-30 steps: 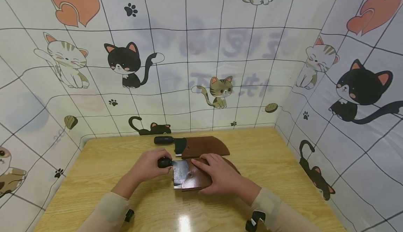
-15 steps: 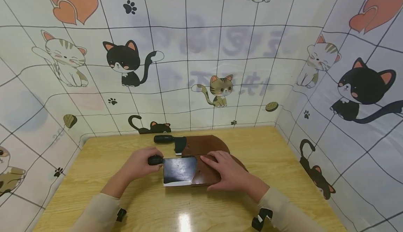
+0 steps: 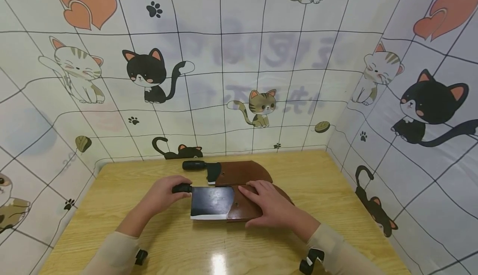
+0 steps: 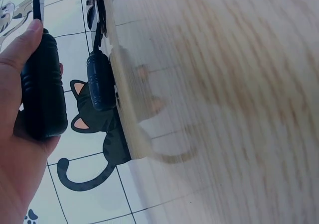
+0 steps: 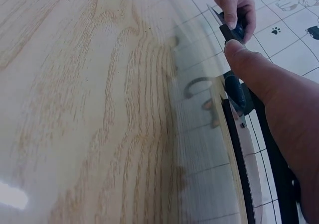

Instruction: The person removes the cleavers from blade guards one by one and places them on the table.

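Observation:
My left hand (image 3: 163, 195) grips the black handle (image 4: 46, 92) of a cleaver (image 3: 210, 202), its thumb lying along the handle's front end. The cleaver's wide dark blade, with a bright edge toward me, is partly bare. Its right part sits inside a brown leather sheath (image 3: 239, 209). My right hand (image 3: 274, 204) holds that sheath, fingers spread over its top face and thumb at the near side. In both wrist views the cleaver and sheath are raised over the table. How much blade remains inside the sheath is hidden.
Just behind lies a second cleaver, black handle (image 3: 194, 165) to the left, its blade mostly in a brown sheath (image 3: 244, 172). Both rest on a light wooden table (image 3: 224, 246). A white cloth wall with cartoon cats (image 3: 145, 76) encloses the table's back and sides.
My left hand has moved left with the cleaver, drawing much more blade out of the sheath. The right hand has shifted slightly right with the sheath. The second cleaver has stayed put.

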A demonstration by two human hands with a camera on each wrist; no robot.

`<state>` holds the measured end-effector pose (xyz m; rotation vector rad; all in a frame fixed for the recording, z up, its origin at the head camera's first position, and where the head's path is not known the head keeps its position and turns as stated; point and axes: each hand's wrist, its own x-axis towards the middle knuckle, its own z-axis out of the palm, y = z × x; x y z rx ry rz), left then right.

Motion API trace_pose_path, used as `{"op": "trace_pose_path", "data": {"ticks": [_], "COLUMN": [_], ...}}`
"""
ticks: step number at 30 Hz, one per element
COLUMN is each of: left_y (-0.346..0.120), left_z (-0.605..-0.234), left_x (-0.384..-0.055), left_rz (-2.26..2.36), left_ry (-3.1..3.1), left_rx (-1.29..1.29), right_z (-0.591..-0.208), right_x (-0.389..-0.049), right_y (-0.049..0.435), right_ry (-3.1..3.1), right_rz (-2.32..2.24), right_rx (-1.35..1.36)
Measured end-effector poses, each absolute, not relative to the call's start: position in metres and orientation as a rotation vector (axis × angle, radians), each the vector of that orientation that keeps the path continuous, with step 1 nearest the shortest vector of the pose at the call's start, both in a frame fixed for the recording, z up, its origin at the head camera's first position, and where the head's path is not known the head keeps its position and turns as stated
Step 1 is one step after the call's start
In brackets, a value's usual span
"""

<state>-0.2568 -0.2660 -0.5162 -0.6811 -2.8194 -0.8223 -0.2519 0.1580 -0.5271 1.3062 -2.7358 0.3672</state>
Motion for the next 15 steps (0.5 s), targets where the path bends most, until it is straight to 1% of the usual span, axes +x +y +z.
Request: {"op": "trace_pose_path", "data": {"ticks": [15], "left_y": [-0.283], "left_z": [-0.526], "left_x": [-0.256], "left_rz": [-0.914], "left_ry": [-2.832], "left_rx": [-0.648], "right_z": [-0.530], "right_x": [-0.251], "right_y": [0.161], "right_ry": [-2.761], "right_rz": [0.392], "right_rx": [1.299]}}
